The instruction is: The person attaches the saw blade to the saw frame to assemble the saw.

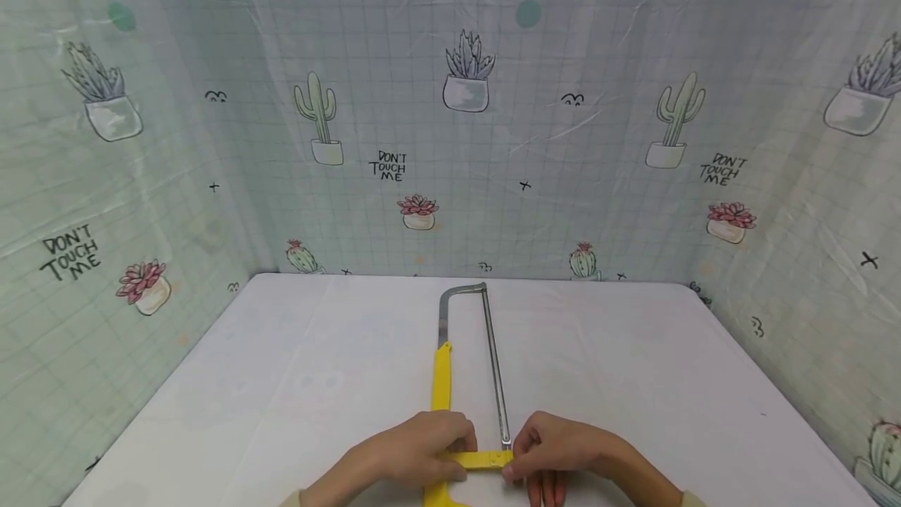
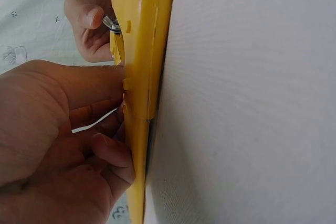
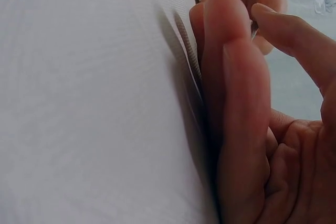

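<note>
The saw [image 1: 441, 378] lies flat on the table [image 1: 281, 413], nearly straight out from the person, its yellow back on the left and the slim blade [image 1: 496, 366] on the right. Both hands work at its near end. The left hand [image 1: 422, 444] has a close grip on the saw, its thumb and fingers around the yellow crosspiece [image 1: 479, 460] near where that meets the back. The right hand [image 1: 563, 443] is at the crosspiece's other end, just beside the blade's near tip. There the left wrist view shows a small metal fitting [image 2: 112, 24] against the right thumb; the grip there looks narrow, a pinch on that fitting. Its exact shape is too small to tell, and the right wrist view mostly shows 2 fingers lying low along the table.

The step in hand seems to be adjusting the fitting that holds the blade. To do it well, the left hand should act as a clamp, keeping the crosspiece pressed to the table so the saw does not twist, while the right thumb and 1 finger turn in short, even strokes. The right fingers are best kept off the blade's edge, since a slip could drag them along it. Watching the blade's line matters too: it should sit straight between its 2 ends.
</note>
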`<move>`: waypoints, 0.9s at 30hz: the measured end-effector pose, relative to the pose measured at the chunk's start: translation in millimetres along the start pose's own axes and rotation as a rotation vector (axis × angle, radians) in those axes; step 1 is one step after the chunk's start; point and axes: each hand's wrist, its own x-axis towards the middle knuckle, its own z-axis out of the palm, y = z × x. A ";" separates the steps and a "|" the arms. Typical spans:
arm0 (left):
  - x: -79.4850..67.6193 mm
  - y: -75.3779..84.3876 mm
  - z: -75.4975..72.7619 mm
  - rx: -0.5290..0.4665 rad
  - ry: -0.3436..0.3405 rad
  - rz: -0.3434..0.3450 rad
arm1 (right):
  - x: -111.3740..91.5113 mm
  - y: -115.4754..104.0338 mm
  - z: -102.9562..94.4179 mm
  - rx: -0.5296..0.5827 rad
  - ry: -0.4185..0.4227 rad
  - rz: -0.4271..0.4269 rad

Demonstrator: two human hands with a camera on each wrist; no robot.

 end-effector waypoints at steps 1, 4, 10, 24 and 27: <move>-0.2 0.0 -0.1 0.000 -0.001 0.000 | 0.0 -0.1 0.1 -0.003 0.000 -0.001; -0.3 -0.2 -0.6 0.007 0.002 0.002 | -0.3 0.0 -1.5 0.002 -0.008 -0.009; -0.1 -0.9 -1.5 0.010 0.003 0.004 | -1.2 0.5 -6.5 0.038 -0.076 -0.037; 0.6 -0.9 1.2 -0.011 0.005 -0.021 | 0.1 6.2 -12.7 0.080 -0.185 -0.080; 0.8 -0.3 1.4 -0.005 0.007 -0.024 | 0.1 7.1 -12.8 0.092 -0.194 -0.087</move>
